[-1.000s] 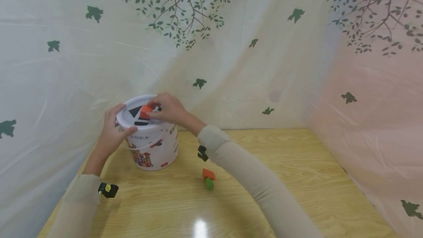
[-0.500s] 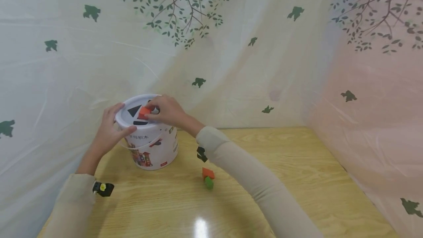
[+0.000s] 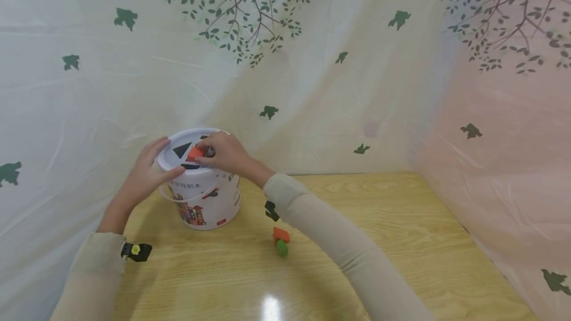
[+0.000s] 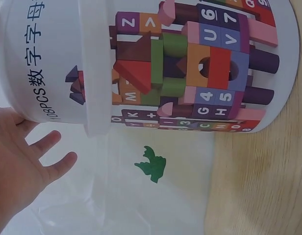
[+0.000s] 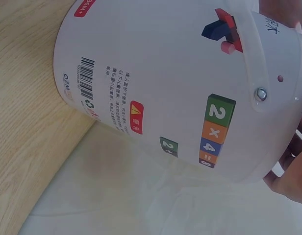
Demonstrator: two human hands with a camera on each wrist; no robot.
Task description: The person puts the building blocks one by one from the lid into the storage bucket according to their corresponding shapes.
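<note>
A white toy-block bucket (image 3: 209,199) with printed pictures stands upright at the table's back left. Its lid (image 3: 171,158) has dark shaped holes. My right hand (image 3: 229,152) pinches an orange-red block (image 3: 194,154) between thumb and fingers, down against the lid; the block's lower part is hidden. My left hand (image 3: 144,172) rests on the left side of the rim, thumb toward the front. In the left wrist view, the left hand's fingers (image 4: 62,166) are spread and fairly straight beside the bucket. The right wrist view shows the bucket's side (image 5: 165,73), with the block out of sight.
An orange-red block (image 3: 281,235) and a green block (image 3: 282,248) lie together on the wooden table (image 3: 379,222), right of the bucket and near the right forearm. The bucket's thin handle (image 3: 196,197) hangs down in front. A printed curtain (image 3: 312,113) closes off the back.
My right hand has shifted slightly left and lower with the block, which now sits lower at the lid. The left forearm has swung a little outward; its hand stays on the rim.
</note>
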